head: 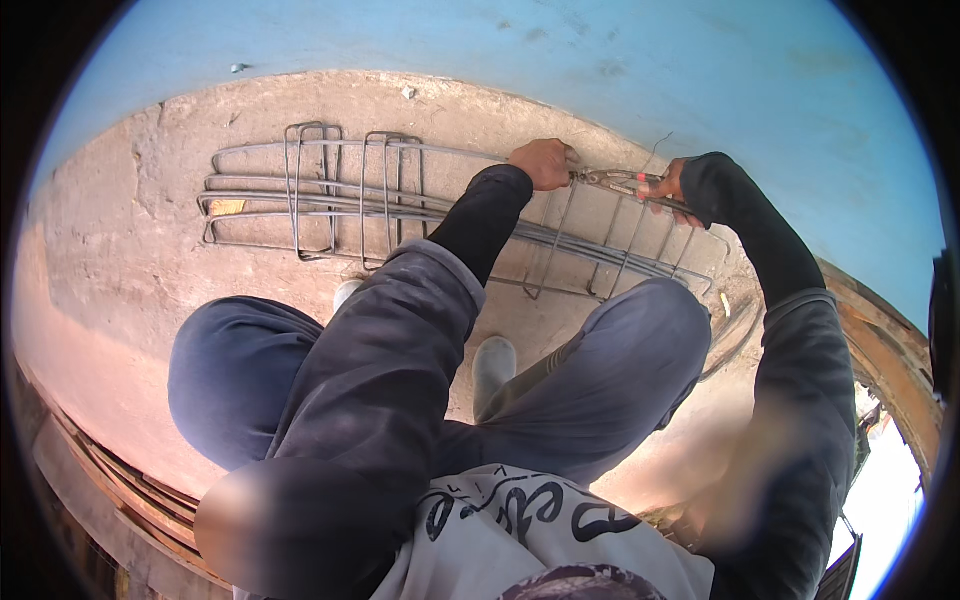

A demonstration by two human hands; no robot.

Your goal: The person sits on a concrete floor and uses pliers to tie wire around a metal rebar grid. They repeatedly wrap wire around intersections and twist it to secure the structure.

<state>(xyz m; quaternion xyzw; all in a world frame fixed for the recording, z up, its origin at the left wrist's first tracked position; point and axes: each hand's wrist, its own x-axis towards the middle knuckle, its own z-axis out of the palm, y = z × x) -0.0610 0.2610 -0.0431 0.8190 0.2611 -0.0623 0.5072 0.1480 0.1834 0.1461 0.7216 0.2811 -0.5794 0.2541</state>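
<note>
A cage of thin steel reinforcing bars (330,212) lies on the concrete floor in front of my feet, with several bent rectangular stirrups (292,195) around its long bars. My right hand (675,191) grips the handles of end-cutting nippers (615,180), which have red on them. Their jaws meet the far long bar beside a stirrup. Just left of the jaws, my left hand (546,163) is closed around that same bar. A thin wire end (657,148) sticks up near the nippers. The exact bite of the jaws is too small to make out.
A blue wall (480,37) rises beyond the concrete floor (112,270). Wooden boards (889,337) lie at the right, more planks (127,495) at the lower left. Loose dark rods or wires (731,341) lie beside my right knee. A small pale stone (408,92) sits near the wall.
</note>
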